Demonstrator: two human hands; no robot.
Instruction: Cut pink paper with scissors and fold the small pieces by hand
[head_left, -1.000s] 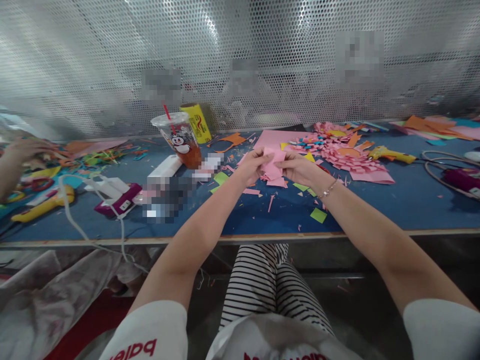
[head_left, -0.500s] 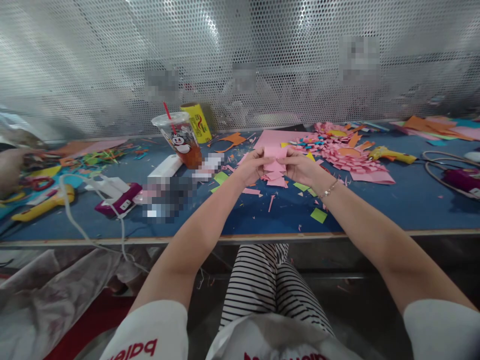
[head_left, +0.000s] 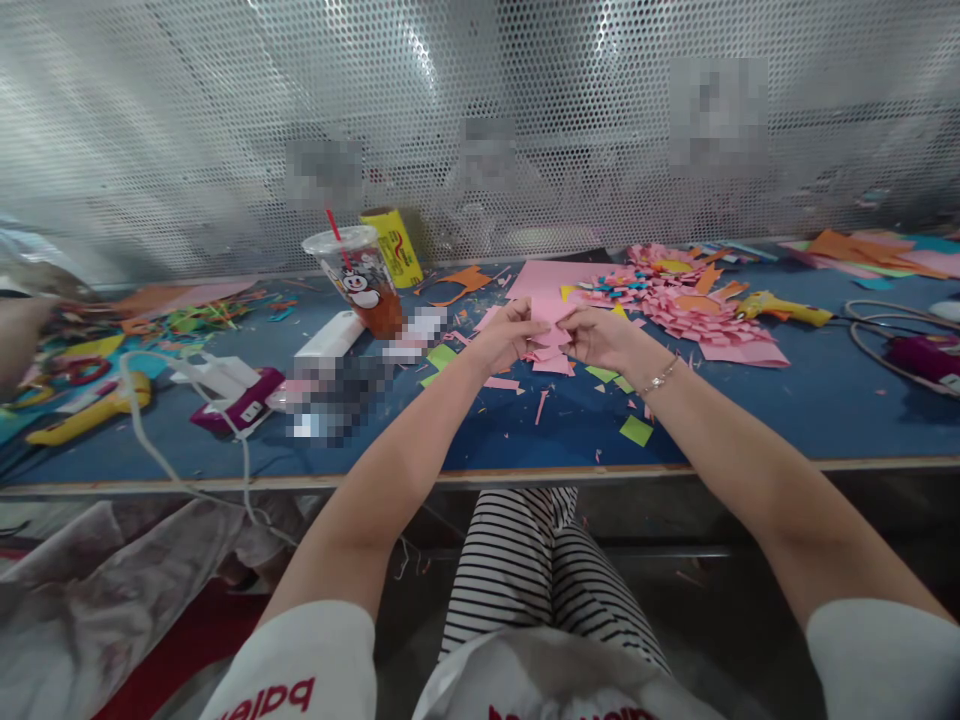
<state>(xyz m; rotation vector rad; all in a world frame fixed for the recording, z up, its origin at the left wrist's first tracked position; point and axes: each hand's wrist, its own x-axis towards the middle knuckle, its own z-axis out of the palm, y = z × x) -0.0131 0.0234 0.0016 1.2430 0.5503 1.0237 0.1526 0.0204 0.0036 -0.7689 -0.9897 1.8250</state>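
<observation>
Between both hands, above the blue table (head_left: 480,440), is a piece of pink paper (head_left: 550,315) with notched or layered lower edges. My left hand (head_left: 510,335) pinches its left side, thumb toward the middle. On the right side my right hand (head_left: 596,335), with a bracelet at the wrist, pinches the paper between thumb and fingers. Pink scraps (head_left: 553,362) lie just below the hands. Behind them is a larger pink sheet (head_left: 536,275). Just right of my right hand lie fringed pink paper flowers (head_left: 686,315) with orange and yellow pieces.
Two yellow glue guns (head_left: 787,308) (head_left: 90,412) lie at right and left. A cup with a red straw (head_left: 367,285) and a yellow roll (head_left: 394,245) stand at back left. A purple device (head_left: 240,400) has white cables. Another person's arm (head_left: 19,335) reaches in at far left.
My right fingers have shifted slightly along the pink paper's right edge, and my left thumb sits a little lower. At far left, the other person's hand has moved.
</observation>
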